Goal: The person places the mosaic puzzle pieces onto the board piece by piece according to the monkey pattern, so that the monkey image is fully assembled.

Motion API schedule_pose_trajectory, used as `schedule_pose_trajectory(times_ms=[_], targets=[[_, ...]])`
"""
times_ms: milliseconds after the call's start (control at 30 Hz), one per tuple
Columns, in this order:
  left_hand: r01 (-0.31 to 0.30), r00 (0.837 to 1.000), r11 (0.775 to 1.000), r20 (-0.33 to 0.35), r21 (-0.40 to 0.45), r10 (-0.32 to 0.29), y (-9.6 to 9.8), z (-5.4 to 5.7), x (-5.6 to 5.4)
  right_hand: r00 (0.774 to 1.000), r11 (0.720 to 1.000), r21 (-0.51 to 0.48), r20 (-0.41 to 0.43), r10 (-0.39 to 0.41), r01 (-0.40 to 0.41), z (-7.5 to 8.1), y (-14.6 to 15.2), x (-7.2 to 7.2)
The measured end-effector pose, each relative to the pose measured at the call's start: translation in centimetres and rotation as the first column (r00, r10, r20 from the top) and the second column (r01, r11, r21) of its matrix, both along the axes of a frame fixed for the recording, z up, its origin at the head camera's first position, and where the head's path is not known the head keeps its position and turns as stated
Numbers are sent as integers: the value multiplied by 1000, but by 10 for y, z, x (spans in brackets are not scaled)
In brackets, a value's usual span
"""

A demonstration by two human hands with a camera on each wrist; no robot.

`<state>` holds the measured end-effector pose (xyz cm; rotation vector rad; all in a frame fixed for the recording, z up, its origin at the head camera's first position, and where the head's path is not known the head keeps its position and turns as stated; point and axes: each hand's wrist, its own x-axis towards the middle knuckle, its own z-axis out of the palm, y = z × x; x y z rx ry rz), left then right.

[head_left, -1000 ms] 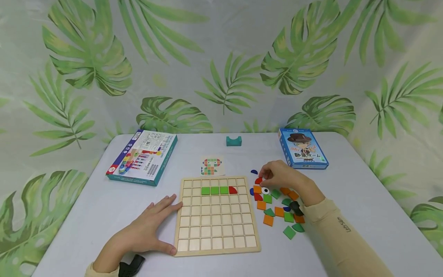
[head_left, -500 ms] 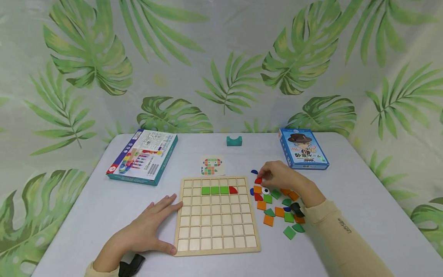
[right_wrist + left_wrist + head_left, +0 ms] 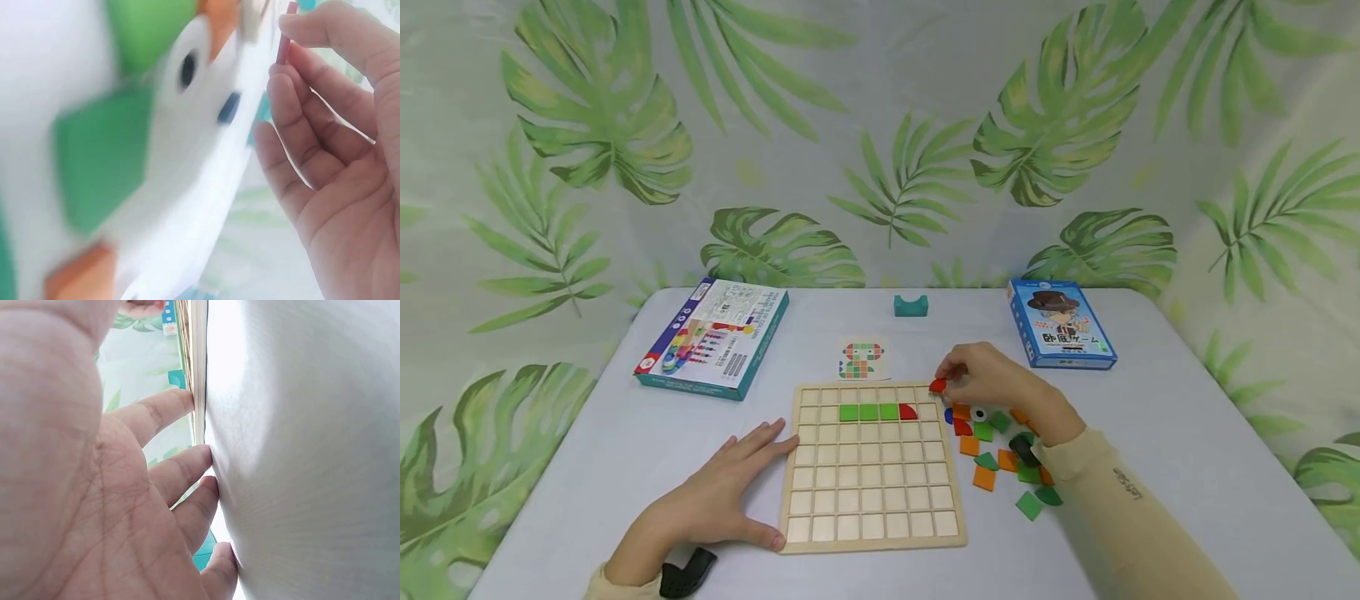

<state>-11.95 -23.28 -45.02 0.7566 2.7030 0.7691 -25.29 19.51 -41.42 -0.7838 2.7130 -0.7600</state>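
Between thumb and fingertips my right hand (image 3: 992, 379) pinches a red quarter-circle tile (image 3: 937, 386), near the upper right corner of the wooden grid board (image 3: 961, 500). The right wrist view shows that red tile (image 3: 285, 37) edge-on. Fingers spread, my left hand (image 3: 722, 492) rests against the board's left side; in the left wrist view its fingertips (image 3: 185, 400) reach the board's edge (image 3: 199, 356) and the cloth. In the board's second row sit several pieces: green square tiles (image 3: 868, 412) and one red quarter-circle (image 3: 907, 412) at their right end.
Loose orange, green, red and blue tiles (image 3: 985, 477) lie right of the board, with a round eye tile (image 3: 978, 414) among them. Behind the board lies a pattern card (image 3: 863, 358). Farther back are a teal block (image 3: 911, 307), a game box (image 3: 715, 337) and a blue box (image 3: 1062, 325).
My right hand has picked up the red quarter-circle from the loose tiles and moved left with it to the board's upper right corner. The left hand stays in place.
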Motion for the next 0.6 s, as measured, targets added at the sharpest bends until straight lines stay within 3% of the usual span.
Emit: schedule_pose_trajectory(times_ms=[200, 600], targets=[[3, 1000, 1000, 2, 2, -3, 2, 2, 0, 998, 999, -37, 41, 40, -39, 3, -29, 0], [4, 1000, 1000, -7, -7, -4, 2, 2, -1, 982, 980, -70, 10, 189, -188, 1, -86, -5]])
